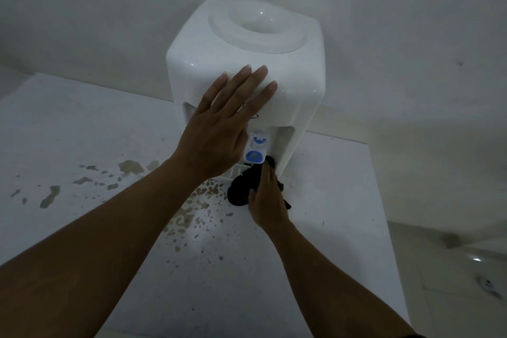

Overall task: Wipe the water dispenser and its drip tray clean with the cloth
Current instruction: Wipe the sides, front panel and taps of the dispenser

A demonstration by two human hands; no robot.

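The water dispenser at upper centre looks like smooth, glossy white plastic, its tap blue and white. The cloth is dark, soft fabric. The bench is matt white, blotched with brownish stains.

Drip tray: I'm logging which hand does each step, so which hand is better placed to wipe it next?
Right. The right hand already grips the dark cloth at the drip tray; the left hand lies flat on the water dispenser, steadying it.

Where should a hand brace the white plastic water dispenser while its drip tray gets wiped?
On the rounded upper front edge of the white plastic water dispenser, from the front, palm flat, as the left hand does. It's broad and smooth, clear of the blue taps.
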